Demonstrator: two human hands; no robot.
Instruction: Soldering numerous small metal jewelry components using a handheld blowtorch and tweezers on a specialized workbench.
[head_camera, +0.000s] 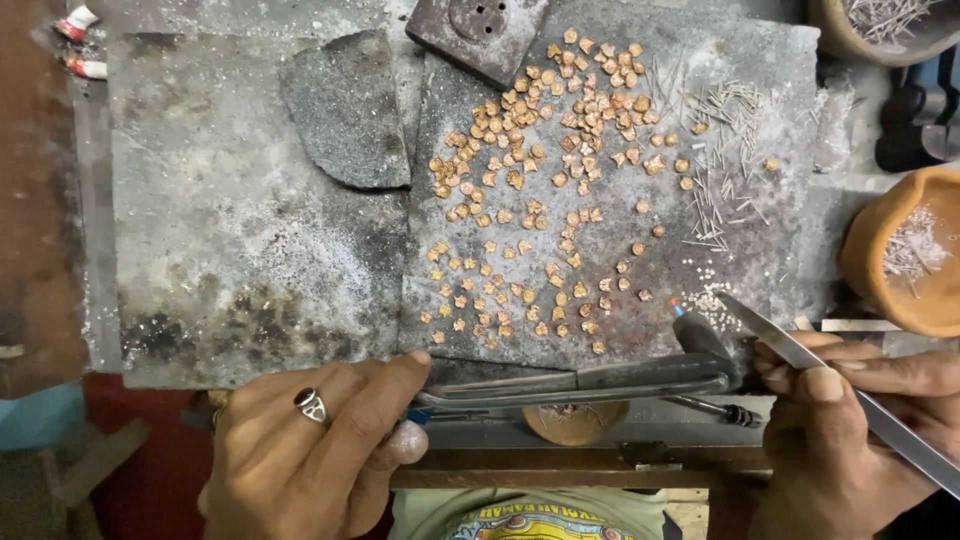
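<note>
My left hand (310, 445), with a dark-stoned ring, grips the handle end of a metal blowtorch (590, 380) that lies along the slab's front edge, its bent nozzle (700, 330) showing a small flame. My right hand (850, 430) holds long steel tweezers (780, 340) whose tip points at tiny white bits near the nozzle. Many small copper-coloured pieces (545, 190) are spread over the grey slab (770, 60), loosely at the top and in rows lower down.
A pile of thin wire pins (720, 160) lies at the slab's right. A clay bowl (880, 250) with pins stands at right, another bowl (850, 35) at top right. A second slab (220, 220) with a curved stone (345, 110) is on the left.
</note>
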